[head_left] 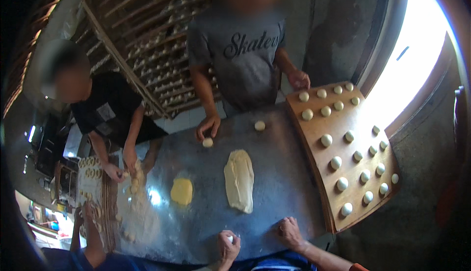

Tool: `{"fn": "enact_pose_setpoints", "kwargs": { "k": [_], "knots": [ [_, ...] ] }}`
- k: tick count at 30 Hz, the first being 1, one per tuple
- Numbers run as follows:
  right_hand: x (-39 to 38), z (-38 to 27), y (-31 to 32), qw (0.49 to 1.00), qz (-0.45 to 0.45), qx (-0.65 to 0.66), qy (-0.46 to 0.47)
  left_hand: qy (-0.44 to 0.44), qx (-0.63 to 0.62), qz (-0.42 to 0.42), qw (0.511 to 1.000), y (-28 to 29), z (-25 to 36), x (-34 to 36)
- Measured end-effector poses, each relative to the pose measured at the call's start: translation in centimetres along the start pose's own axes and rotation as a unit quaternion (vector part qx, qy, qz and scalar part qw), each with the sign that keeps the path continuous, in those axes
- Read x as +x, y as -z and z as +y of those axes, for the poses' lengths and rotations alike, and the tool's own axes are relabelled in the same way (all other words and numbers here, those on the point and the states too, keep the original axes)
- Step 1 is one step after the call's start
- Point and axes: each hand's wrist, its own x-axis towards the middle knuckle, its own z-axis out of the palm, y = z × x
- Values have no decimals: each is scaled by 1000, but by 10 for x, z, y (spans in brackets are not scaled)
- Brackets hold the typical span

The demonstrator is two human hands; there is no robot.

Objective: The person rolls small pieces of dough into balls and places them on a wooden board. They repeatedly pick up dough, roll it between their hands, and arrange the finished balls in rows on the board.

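Your left hand (227, 247) is closed in a loose fist, gripping a small white dough piece (230, 239), of which only a part shows between the fingers. Your right hand (289, 232) is lowered, knuckles up, onto the metal-topped table (279, 168) to the right of the left; the fingers are curled, but whether they are pressed together or cover anything cannot be told.

Directly ahead of your left hand and apart from it lies a long, flattened slab of pale dough (239, 182), its surface creased lengthwise. Ahead and to the left of the same hand sits a smooth yellow slab (182, 191); its substance cannot be confirmed. Beyond the pale slab, well away from both your hands, is a single dough ball (259, 125).

To the right of your right hand and reaching forward is a brown board (338, 125) carrying round dough balls in uneven rows. Across the table from you, a co-worker's hand (210, 125) touches another ball (208, 142). Far to your left hand's left, a second co-worker in a dark shirt (110, 99) handles dough pieces (138, 178).
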Motion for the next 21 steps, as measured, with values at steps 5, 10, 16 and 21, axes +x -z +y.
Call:
{"fn": "enact_pose_setpoints", "kwargs": {
  "k": [5, 10, 16, 21],
  "knots": [
    [57, 11, 37, 984, 25, -35, -175, 61, 41, -2, 997, 30, -29, 29],
    [-2, -2, 8, 997, 55, 16, -54, 0, -40, -25, 999, 24, 4, 0],
    [24, -14, 19, 988, 111, -44, -101, 73, 9, 43, 996, 21, -17, 12],
    [-20, 29, 30, 991, 118, -62, 30, -14, 80, -118, 990, 71, -18, 2]
  ]
}}
